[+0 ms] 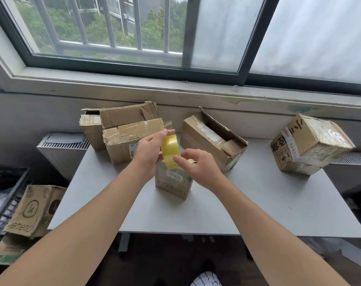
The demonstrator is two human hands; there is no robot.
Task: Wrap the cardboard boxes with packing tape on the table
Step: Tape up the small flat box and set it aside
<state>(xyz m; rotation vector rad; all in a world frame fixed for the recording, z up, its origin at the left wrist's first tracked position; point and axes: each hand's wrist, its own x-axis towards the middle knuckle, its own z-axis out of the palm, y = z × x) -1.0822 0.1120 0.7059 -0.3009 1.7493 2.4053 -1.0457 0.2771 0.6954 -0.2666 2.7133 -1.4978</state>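
Note:
A yellowish roll of packing tape (170, 151) is held in the air above a small upright cardboard box (172, 183) in the middle of the grey table (258, 203). My left hand (149, 150) grips the roll from the left, its fingertips at a clear loose tape end near the top. My right hand (196, 165) holds the roll's lower right side, thumb pressed on the tape face. The box's top is hidden behind the hands.
Two taped boxes (132, 137) are stacked at the back left. An open box (212, 141) lies at the back middle, and a taped box (309, 144) sits tilted at the right. Left of the table stand a printed box (34, 210) and a black crate (4, 195).

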